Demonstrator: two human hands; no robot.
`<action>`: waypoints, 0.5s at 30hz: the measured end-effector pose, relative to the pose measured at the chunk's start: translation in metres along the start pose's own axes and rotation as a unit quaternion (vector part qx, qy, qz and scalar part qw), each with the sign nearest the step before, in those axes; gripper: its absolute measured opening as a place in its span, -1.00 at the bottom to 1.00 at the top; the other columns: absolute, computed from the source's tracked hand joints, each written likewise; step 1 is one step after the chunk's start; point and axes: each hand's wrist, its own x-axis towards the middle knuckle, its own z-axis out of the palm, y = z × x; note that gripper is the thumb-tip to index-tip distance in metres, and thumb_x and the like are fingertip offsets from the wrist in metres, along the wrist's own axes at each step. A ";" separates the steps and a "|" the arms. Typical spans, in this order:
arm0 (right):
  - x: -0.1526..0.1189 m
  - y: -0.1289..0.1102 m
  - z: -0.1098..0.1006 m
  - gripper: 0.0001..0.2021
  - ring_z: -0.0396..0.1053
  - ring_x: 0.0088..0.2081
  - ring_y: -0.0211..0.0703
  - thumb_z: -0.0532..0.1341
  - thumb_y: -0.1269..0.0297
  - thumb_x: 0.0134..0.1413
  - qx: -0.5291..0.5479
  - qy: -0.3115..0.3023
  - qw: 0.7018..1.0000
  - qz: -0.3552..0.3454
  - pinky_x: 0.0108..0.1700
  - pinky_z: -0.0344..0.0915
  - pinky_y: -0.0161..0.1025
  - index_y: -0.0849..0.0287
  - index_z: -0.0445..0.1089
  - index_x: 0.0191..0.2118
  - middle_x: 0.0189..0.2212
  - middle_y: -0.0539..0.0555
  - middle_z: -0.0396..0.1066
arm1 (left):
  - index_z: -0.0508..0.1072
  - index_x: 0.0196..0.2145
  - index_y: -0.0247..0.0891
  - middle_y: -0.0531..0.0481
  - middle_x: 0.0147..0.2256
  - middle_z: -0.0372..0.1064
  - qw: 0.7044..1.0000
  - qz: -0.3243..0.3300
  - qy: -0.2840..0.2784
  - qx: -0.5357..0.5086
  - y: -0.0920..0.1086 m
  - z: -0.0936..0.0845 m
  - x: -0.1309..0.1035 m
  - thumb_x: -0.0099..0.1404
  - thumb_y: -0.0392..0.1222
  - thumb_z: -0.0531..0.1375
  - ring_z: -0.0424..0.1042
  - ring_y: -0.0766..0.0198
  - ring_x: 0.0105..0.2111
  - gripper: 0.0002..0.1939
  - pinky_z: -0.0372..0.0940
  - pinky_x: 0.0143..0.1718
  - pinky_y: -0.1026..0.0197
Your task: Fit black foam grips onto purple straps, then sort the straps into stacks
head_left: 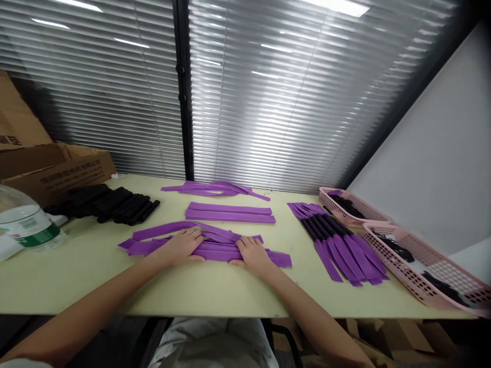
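Note:
A loose pile of flat purple strips (pixel 218 251) lies across the table in front of me. My left hand (pixel 183 245) grips the middle of this pile from above, with its fingers over the strips and its thumb along the near edge. A little to the right, my right hand (pixel 253 254) clasps the same pile in the same way, thumb towards the other thumb. Some strip ends stick out past both hands, and one strip bows up behind the left wrist. What lies under the fingers is hidden.
Behind the pile lie a neat purple stack (pixel 230 212) and more loose purple strips (pixel 210 188). On the right are purple strips with black grips (pixel 337 240) and pink baskets (pixel 406 273). Black sleeves (pixel 111 204), a plastic bottle (pixel 30 225) and a cardboard box (pixel 72 174) stand left.

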 end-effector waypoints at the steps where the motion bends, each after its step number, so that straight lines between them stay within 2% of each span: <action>1: -0.001 0.000 0.000 -0.35 0.30 0.02 0.17 0.06 -0.25 0.10 0.008 -0.003 1.000 0.005 0.04 0.21 0.05 0.30 0.34 0.00 -0.01 0.31 0.35 | 0.35 0.05 -0.32 -0.30 0.07 0.28 1.000 -0.006 0.001 -0.006 0.000 0.000 0.000 0.27 0.30 0.01 0.22 -0.12 0.11 -0.33 0.10 0.11 -0.07; 7: -0.003 -0.004 -0.001 -0.39 0.32 -0.04 0.15 0.17 -0.23 0.02 0.029 0.014 0.999 0.028 0.01 0.22 0.01 0.28 0.35 -0.08 -0.07 0.28 0.37 | 0.33 0.04 -0.36 -0.32 0.09 0.24 0.997 -0.036 -0.007 -0.065 0.001 -0.003 -0.002 0.18 0.31 0.13 0.20 -0.16 0.13 -0.29 0.12 0.12 -0.07; 10: -0.004 -0.009 -0.008 -0.40 0.39 -0.12 0.13 0.23 -0.19 -0.01 0.022 -0.014 0.999 0.045 -0.11 0.29 -0.06 0.27 0.31 -0.06 -0.15 0.26 0.43 | 0.30 0.05 -0.32 -0.29 0.06 0.27 0.996 -0.041 0.001 -0.075 0.006 -0.006 -0.004 0.20 0.29 0.13 0.25 -0.13 0.10 -0.32 0.14 0.11 -0.08; 13: -0.003 -0.011 -0.021 -0.39 0.46 -0.28 0.12 0.20 -0.19 0.03 0.021 -0.054 0.997 0.045 -0.29 0.31 -0.12 0.24 0.26 0.01 -0.27 0.21 0.48 | 0.33 -0.02 -0.31 -0.28 0.02 0.30 0.997 -0.037 0.003 -0.061 0.009 -0.017 -0.008 0.30 0.22 0.05 0.31 -0.07 0.05 -0.46 0.22 0.02 -0.01; 15: 0.001 -0.008 -0.033 -0.39 0.46 -0.30 0.09 0.15 -0.23 0.05 0.042 -0.049 0.998 0.023 -0.32 0.29 -0.16 0.20 0.26 0.02 -0.29 0.19 0.49 | 0.35 -0.08 -0.29 -0.24 -0.02 0.32 0.997 -0.030 -0.008 -0.065 0.004 -0.033 -0.009 0.35 0.20 -0.03 0.37 -0.01 -0.02 -0.50 0.26 -0.07 0.07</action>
